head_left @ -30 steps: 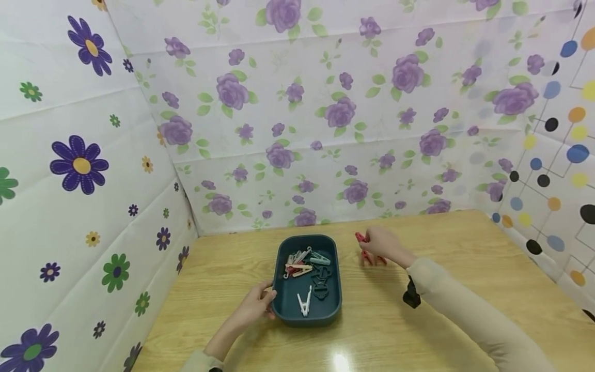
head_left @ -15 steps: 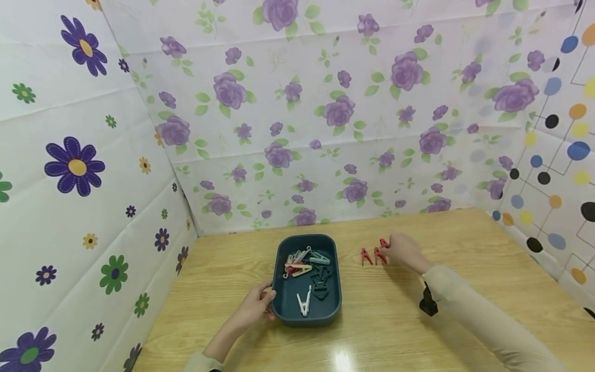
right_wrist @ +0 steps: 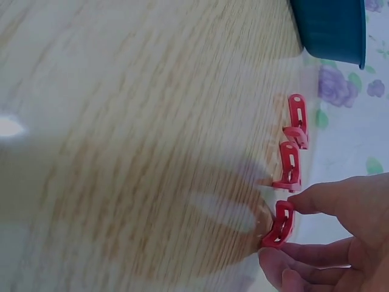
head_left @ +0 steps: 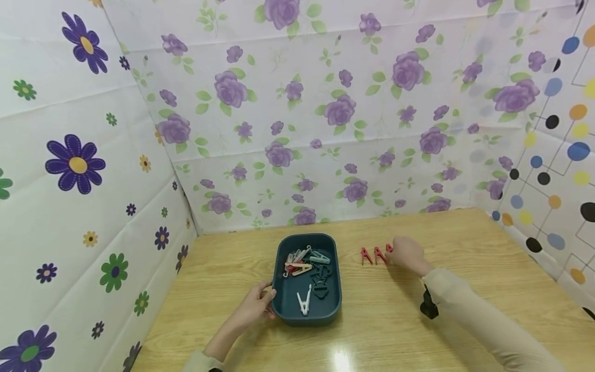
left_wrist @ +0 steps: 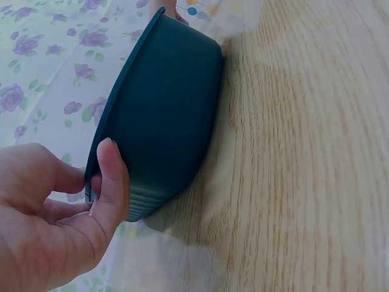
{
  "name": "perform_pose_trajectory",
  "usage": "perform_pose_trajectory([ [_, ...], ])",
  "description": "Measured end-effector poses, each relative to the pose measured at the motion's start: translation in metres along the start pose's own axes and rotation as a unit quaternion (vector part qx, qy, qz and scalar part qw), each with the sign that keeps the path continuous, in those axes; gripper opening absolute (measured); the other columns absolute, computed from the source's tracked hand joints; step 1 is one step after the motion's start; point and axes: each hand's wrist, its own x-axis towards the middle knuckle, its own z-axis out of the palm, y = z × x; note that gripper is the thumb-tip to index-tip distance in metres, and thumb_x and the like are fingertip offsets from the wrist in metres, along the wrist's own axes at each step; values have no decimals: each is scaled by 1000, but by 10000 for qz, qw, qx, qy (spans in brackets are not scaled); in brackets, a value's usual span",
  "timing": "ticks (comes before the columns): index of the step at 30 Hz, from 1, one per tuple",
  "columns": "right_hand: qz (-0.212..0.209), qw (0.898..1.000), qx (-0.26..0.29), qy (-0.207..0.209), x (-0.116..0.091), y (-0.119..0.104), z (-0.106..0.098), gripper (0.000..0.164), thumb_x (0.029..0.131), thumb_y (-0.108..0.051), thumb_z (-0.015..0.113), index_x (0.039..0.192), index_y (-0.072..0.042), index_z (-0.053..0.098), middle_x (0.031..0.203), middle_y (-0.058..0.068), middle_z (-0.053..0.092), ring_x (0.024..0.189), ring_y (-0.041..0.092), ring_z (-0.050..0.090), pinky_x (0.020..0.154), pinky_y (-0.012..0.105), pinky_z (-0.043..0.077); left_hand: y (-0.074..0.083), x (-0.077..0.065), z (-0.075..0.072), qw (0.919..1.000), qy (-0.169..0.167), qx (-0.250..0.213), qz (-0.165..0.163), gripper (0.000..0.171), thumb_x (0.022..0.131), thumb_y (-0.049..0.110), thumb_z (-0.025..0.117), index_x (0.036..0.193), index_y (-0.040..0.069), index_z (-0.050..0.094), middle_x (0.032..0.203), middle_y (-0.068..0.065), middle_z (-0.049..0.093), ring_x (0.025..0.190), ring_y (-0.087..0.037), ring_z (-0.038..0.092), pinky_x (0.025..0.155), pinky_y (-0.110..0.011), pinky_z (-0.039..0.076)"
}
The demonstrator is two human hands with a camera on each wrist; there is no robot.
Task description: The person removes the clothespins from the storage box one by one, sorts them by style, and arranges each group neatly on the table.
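Note:
My left hand (head_left: pixel 253 305) pinches the rim of a dark teal plastic bin (head_left: pixel 309 321) at its left side, thumb and fingers curled over the edge in the left wrist view. On the table right of the bin, my right hand (head_left: pixel 408 253) holds a red clothespin (right_wrist: pixel 279 224) between thumb and fingertips, close over the wood. Two more red clothespins, one on the left (head_left: pixel 366 256) and one in the middle (head_left: pixel 379 254), stand beside it in a row. Inside the bin lie a white clothespin (head_left: pixel 304 300), a yellowish one (head_left: pixel 302 269) and dark green clips (head_left: pixel 321 288).
More clothespins, pale, red and light teal (head_left: pixel 319 259), are heaped toward the bin's far end. The wood-grain table (head_left: pixel 372 330) ends at a flowered cloth wall (head_left: pixel 316 170) behind. Patterned cloth also hangs at the left and right.
My right hand has moved right with the red clothespin and lowered it to the end of the row, right of the other two. The left hand stays on the bin.

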Motion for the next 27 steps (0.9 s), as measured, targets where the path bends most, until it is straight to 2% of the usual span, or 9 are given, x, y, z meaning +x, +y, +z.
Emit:
perform_pose_trajectory([
  [4, 11, 10000, -3, -55, -1, -1, 1, 43, 89, -25, 65, 52, -18, 44, 46, -5, 40, 43, 9, 33, 40, 22, 21, 0, 0, 0, 10000, -36, -43, 12, 52, 104, 12, 42, 146, -12, 23, 94, -24, 64, 62, -12, 59, 65, -42, 57],
  [12, 134, 9999, -48, -83, 0, -3, 2, 43, 89, -24, 64, 52, -17, 42, 46, -4, 40, 43, 10, 35, 41, 23, 22, -1, 1, -1, 10000, -16, -73, -36, 52, 104, 14, 42, 146, -10, 23, 96, -22, 64, 63, -12, 59, 65, -40, 57],
  [18, 120, 9998, -114, -90, 3, -3, 1, 43, 90, -27, 63, 53, -17, 44, 47, -4, 39, 44, 10, 34, 41, 24, 23, 1, 1, -1, 10000, 6, -72, -29, 51, 104, 14, 42, 146, -10, 24, 97, -26, 63, 62, -12, 58, 64, -40, 57],
  [23, -97, 9999, -124, 50, 2, -3, 0, 44, 93, -23, 55, 51, -17, 43, 45, -5, 36, 42, 10, 31, 39, 23, 20, 2, 0, -1, 10000, -11, -86, -17, 52, 104, 14, 42, 146, -10, 24, 95, -24, 63, 63, -12, 59, 64, -40, 57],
  [27, -412, 9988, -161, 217, 1, -9, -2, 44, 94, -20, 54, 52, -16, 39, 45, -5, 31, 42, 10, 27, 40, 22, 19, 1, 0, 0, 9999, -19, -121, -20, 51, 104, 12, 42, 146, -11, 24, 93, -24, 64, 62, -11, 59, 64, -40, 57],
])
